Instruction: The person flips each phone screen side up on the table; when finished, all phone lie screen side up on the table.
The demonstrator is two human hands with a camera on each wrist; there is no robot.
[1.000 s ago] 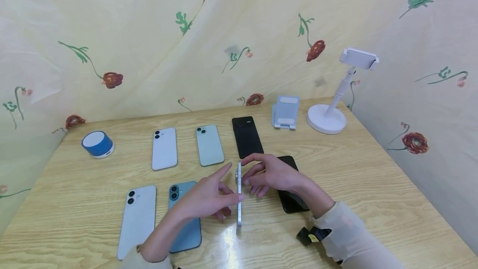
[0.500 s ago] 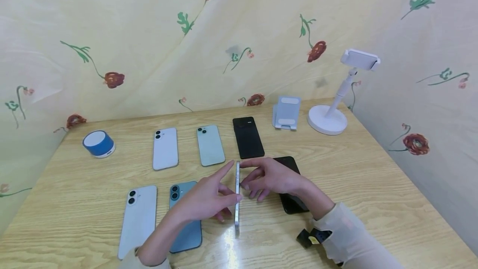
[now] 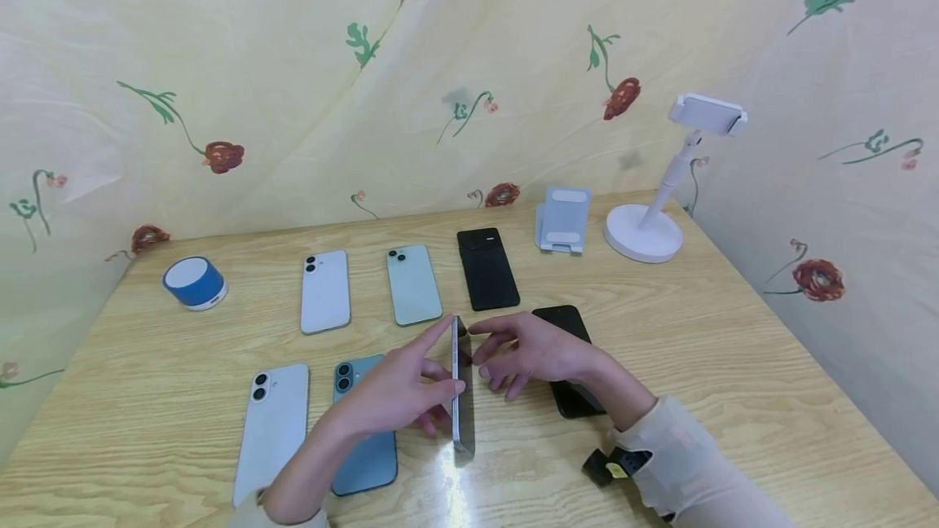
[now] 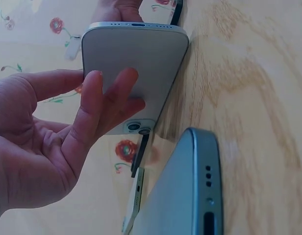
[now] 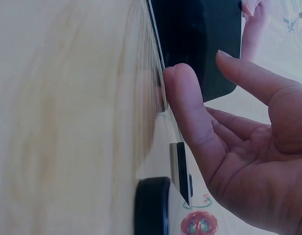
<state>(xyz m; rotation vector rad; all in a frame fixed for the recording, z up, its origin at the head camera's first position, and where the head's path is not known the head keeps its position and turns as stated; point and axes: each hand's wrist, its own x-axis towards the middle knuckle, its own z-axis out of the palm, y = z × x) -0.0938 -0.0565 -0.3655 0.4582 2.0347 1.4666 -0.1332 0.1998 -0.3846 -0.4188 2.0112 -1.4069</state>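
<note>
A silver smartphone (image 3: 465, 410) stands on its long edge mid-table, leaning left, so its dark screen (image 5: 195, 39) partly faces up. My left hand (image 3: 396, 393) holds it, thumb over the upper edge and fingers against the pale back with the round camera lenses (image 4: 134, 126). On the screen side, my right hand (image 3: 539, 349) has loosely bent fingers spread beside the phone, gripping nothing. Under the left wrist lies a blue phone (image 3: 370, 463), partly hidden. Beneath the right forearm a black phone (image 3: 565, 320) shows in part.
A white phone (image 3: 273, 430) lies front left. Farther back are a lilac phone (image 3: 325, 296), a mint phone (image 3: 414, 288) and another black phone (image 3: 489, 275). A blue speaker (image 3: 196, 285) stands far left; a folding stand (image 3: 566, 214) and a tall white phone holder (image 3: 644, 235) stand back right.
The held phone has tipped from nearly upright toward the left, and its upper edge has shifted left. More of its dark screen now shows. The right hand stays about where it was.
</note>
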